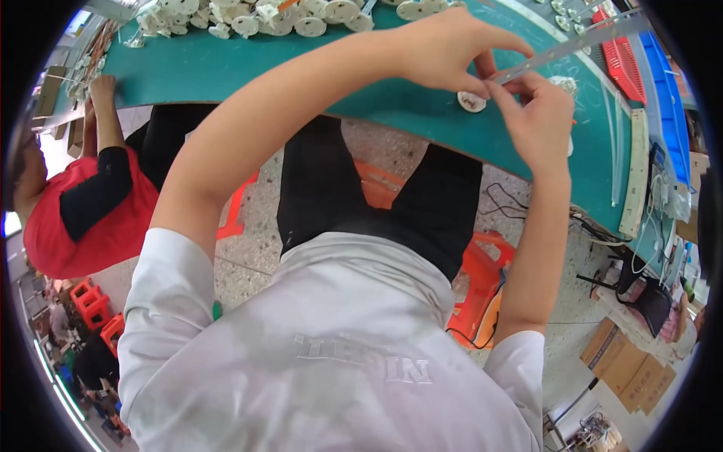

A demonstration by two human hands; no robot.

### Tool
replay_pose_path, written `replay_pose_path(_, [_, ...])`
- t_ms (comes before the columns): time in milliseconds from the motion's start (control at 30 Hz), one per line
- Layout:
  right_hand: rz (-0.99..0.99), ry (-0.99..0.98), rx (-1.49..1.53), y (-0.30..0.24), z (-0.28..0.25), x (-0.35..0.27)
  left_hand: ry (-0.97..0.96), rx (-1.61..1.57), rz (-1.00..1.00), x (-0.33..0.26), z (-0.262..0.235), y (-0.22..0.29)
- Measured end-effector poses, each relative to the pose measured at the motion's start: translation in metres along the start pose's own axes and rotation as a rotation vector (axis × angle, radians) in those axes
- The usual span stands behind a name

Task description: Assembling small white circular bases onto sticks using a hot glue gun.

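Observation:
My left hand (450,51) and my right hand (539,114) meet at the bench's front right, both closed in a pinch with fingertips nearly touching. Between them is the near end of a long pale, see-through strip (576,50) with evenly spaced small marks. It slants up to the right, and the right thumb and forefinger close on this end. Just below my left thumb shows a round white piece (472,102); whether that hand grips it or it lies on the bench, I cannot tell. The left fingertips hide what they hold.
A pile of round white parts (310,27) covers the back of the green bench (188,68). A red basket (623,68) and blue tray (666,98) stand right. A co-worker in a red top (90,203) works at left. Orange stools (482,282) and cables (506,197) are below.

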State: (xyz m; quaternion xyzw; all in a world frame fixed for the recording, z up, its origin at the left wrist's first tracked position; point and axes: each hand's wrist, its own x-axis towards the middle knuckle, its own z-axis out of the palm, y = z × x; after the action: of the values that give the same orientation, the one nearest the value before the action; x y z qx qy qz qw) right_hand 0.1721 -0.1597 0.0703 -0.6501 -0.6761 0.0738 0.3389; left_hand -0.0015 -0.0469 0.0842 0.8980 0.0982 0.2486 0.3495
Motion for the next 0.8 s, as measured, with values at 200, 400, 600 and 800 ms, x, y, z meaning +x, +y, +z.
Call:
replay_pose_path(200, [0.063, 0.002, -0.076, -0.002, -0.002, -0.002, -0.025, -0.092, 0.098, 0.008, -0.019, 0.016])
replay_pose_path(400, [0.082, -0.037, -0.156, -0.002, -0.008, -0.013, 0.093, 0.106, 0.120, 0.004, -0.008, 0.018])
replay_pose_path(600, [-0.055, -0.059, -0.279, 0.000, 0.002, -0.027, 0.048, 0.215, 0.199, 0.006, -0.006, 0.010])
replay_pose_path(800, [-0.176, -0.059, -0.274, 0.003, 0.003, -0.039, 0.069, 0.156, 0.164, 0.007, -0.008, 0.016])
